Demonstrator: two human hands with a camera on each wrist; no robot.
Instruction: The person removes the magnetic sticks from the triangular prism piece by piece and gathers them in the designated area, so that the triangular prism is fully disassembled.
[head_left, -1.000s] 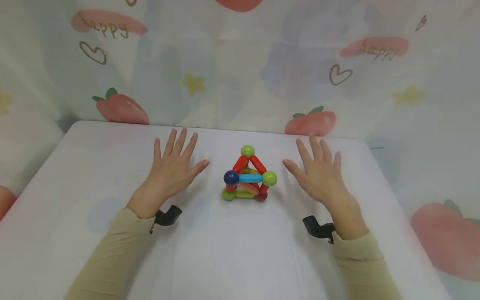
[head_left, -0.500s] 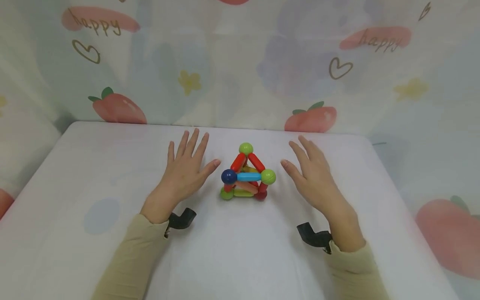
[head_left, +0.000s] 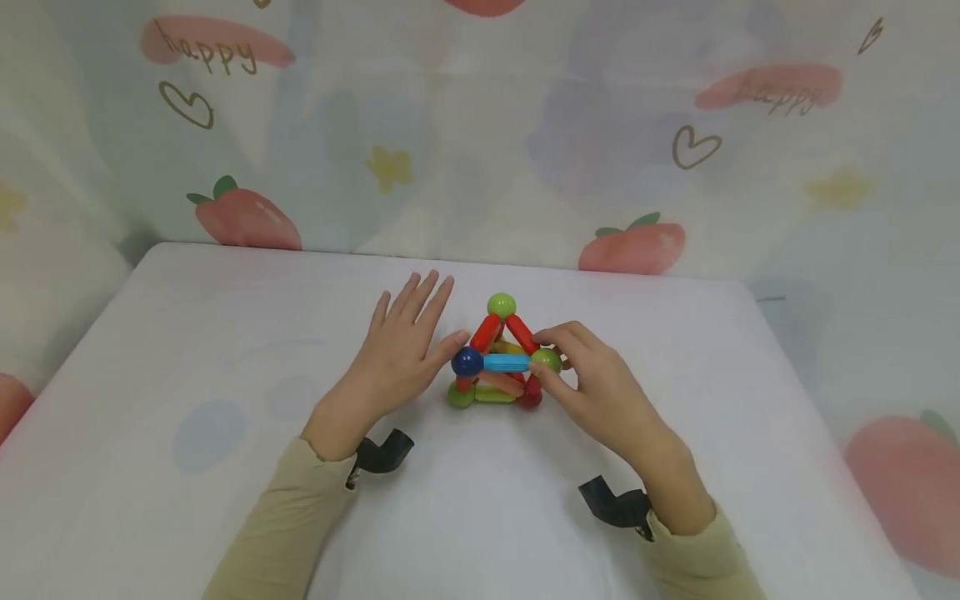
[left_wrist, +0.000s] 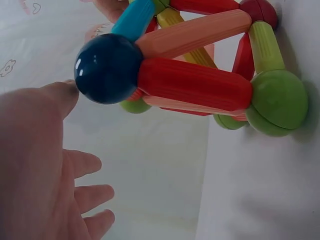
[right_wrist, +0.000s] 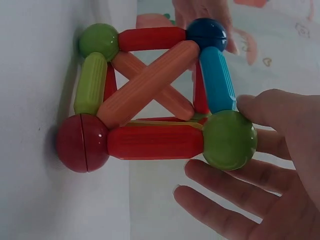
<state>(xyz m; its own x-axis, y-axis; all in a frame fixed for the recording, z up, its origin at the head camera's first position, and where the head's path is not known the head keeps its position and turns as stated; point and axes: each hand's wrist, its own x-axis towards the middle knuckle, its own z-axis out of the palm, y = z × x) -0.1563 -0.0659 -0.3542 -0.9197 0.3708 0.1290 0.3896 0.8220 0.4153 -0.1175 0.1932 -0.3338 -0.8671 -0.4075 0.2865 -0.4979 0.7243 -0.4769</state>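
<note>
A ball-and-stick toy structure (head_left: 504,363) stands on the white table, built of coloured rods joined by balls. Its lower balls rest on the tabletop. My left hand (head_left: 397,354) is at its left side, fingers straight and spread, with the thumb tip at the dark blue ball (left_wrist: 108,69). On the other side, my right hand (head_left: 600,387) holds the upper green ball (right_wrist: 230,140) between thumb and fingers. The thumb lies where the light blue rod (right_wrist: 217,80) meets that ball. A further green ball (head_left: 502,306) tops the structure at the back.
The white tabletop (head_left: 480,517) extends around the structure, with a patterned cloth (head_left: 480,150) hanging behind its far edge. A black camera mount sits on each wrist, the left mount (head_left: 386,452) and the right mount (head_left: 615,502), both low over the table.
Both hands have moved inward to the structure. The right hand's fingers have closed around the upper green ball, and the left thumb has come to the dark blue ball. The structure stays in place.
</note>
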